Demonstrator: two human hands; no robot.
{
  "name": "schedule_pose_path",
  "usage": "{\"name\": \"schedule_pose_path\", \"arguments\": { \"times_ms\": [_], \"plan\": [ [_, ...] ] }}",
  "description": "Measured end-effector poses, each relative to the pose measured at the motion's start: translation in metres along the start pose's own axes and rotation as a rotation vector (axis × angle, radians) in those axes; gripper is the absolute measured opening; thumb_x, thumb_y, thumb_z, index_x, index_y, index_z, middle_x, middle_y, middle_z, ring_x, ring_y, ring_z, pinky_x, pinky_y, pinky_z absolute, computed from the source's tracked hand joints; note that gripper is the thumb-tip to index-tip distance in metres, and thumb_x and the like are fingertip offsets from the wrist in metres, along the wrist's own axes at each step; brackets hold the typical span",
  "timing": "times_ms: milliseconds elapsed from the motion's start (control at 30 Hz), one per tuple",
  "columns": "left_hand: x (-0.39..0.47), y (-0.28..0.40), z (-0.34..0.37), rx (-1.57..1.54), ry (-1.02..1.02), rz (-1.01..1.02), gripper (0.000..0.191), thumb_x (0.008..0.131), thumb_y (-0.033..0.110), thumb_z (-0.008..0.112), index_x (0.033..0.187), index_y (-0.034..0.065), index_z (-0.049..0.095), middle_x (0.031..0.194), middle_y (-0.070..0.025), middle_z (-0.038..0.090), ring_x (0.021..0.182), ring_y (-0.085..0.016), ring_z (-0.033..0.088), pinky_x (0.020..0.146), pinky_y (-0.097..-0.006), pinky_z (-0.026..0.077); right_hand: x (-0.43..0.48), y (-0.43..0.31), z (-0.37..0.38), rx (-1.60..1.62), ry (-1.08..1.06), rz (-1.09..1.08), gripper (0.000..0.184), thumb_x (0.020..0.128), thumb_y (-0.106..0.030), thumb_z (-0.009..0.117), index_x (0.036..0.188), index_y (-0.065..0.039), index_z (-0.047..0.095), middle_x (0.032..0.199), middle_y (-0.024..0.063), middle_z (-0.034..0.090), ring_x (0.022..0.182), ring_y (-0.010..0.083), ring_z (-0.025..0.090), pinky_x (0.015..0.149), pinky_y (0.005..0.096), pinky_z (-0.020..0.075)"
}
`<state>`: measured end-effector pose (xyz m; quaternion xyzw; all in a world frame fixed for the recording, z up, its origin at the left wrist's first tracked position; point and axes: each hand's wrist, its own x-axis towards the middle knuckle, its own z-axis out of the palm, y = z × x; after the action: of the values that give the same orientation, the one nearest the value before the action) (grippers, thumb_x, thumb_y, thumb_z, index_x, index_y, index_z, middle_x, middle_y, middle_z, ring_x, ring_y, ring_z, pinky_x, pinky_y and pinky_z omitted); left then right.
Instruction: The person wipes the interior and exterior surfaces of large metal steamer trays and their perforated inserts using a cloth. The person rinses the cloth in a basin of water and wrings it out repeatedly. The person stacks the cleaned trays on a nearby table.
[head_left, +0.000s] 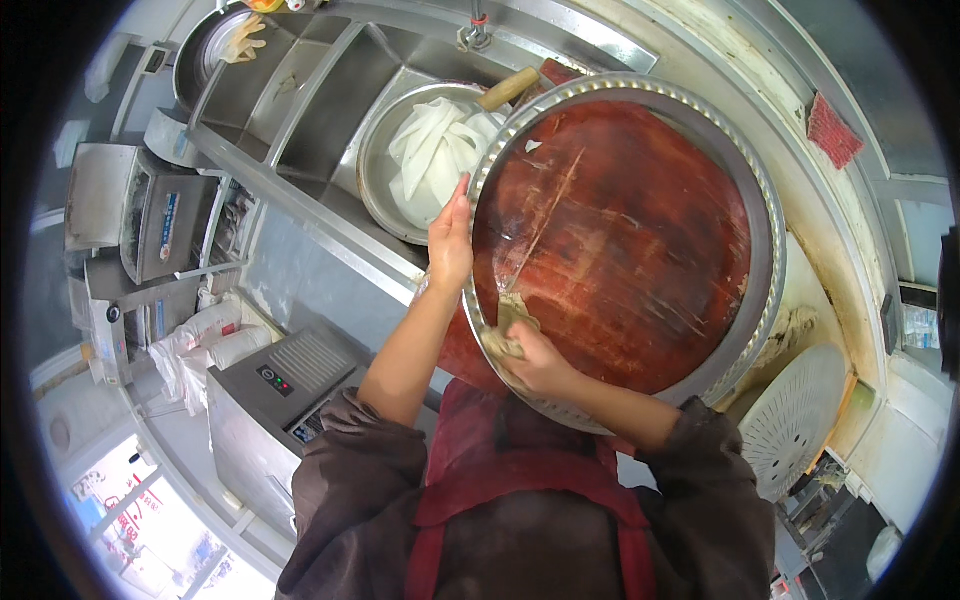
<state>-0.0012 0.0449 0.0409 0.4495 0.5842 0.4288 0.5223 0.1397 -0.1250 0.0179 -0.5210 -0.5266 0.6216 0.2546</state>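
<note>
A large round metal pan (766, 225) with a beaded rim lies before me on a reddish-brown worn board (622, 240), or has that surface inside it; I cannot tell which. My left hand (451, 244) rests against the left side of its rim, fingers together and pointing up. Bunched in my right hand (534, 360) is a yellowish-beige cloth (513, 309), pressed at the lower left rim and partly over the red surface. A small white scrap (533, 145) sticks near the upper left of the red surface.
Left of the pan, a metal basin (367, 176) with white cloth (442, 142) sits at a steel sink (326, 135). A wooden handle (508, 88) juts over it. A perforated disc (795, 420) leans at right. A rubber glove (244, 41) lies farther left.
</note>
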Motion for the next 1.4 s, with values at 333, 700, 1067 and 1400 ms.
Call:
{"name": "schedule_pose_path", "arguments": {
  "times_ms": [333, 700, 1067, 1400],
  "plan": [
    [0.008, -0.003, 0.003, -0.137, -0.09, -0.03, 0.046, 0.104, 0.031, 0.045, 0.139, 0.0006, 0.05, 0.12, -0.0017, 0.06, 0.11, -0.009, 0.049, 0.101, -0.0255, 0.037, 0.179, -0.049, -0.005, 0.271, 0.743, -0.106, 0.027, 0.088, -0.016, 0.061, 0.102, 0.001, 0.046, 0.1, 0.0235, 0.053, 0.096, 0.039, 0.054, 0.086, 0.0444, 0.0424],
    [0.001, -0.002, 0.016, 0.086, -0.025, 0.072, 0.042, 0.105, 0.024, 0.043, 0.141, 0.004, 0.048, 0.13, -0.007, 0.059, 0.119, -0.011, 0.048, 0.105, -0.0268, 0.034, 0.253, -0.07, -0.084, 0.258, 1.054, -0.047, 0.031, 0.091, -0.016, 0.058, 0.109, 0.007, 0.048, 0.108, 0.0274, 0.058, 0.103, 0.0399, 0.059, 0.092, 0.0449, 0.0437],
    [-0.003, -0.004, 0.019, 0.107, 0.002, 0.047, 0.047, 0.106, 0.033, 0.039, 0.143, 0.0043, 0.045, 0.125, -0.0038, 0.061, 0.113, -0.01, 0.05, 0.101, -0.0255, 0.037, 0.085, -0.02, -0.002, -0.046, 0.323, -0.124, 0.037, 0.092, -0.011, 0.055, 0.125, 0.002, 0.042, 0.116, 0.0265, 0.054, 0.111, 0.0393, 0.055, 0.095, 0.0417, 0.0424],
    [-0.001, -0.008, 0.018, 0.203, -0.015, 0.047, 0.045, 0.1, 0.017, 0.052, 0.143, 0.004, 0.044, 0.131, -0.0146, 0.06, 0.121, -0.015, 0.052, 0.104, -0.0283, 0.037, 0.258, -0.073, -0.106, 0.224, 1.062, -0.134, 0.031, 0.091, -0.016, 0.054, 0.108, 0.009, 0.046, 0.107, 0.0317, 0.055, 0.102, 0.0453, 0.055, 0.092, 0.0486, 0.0414]
  ]
}}
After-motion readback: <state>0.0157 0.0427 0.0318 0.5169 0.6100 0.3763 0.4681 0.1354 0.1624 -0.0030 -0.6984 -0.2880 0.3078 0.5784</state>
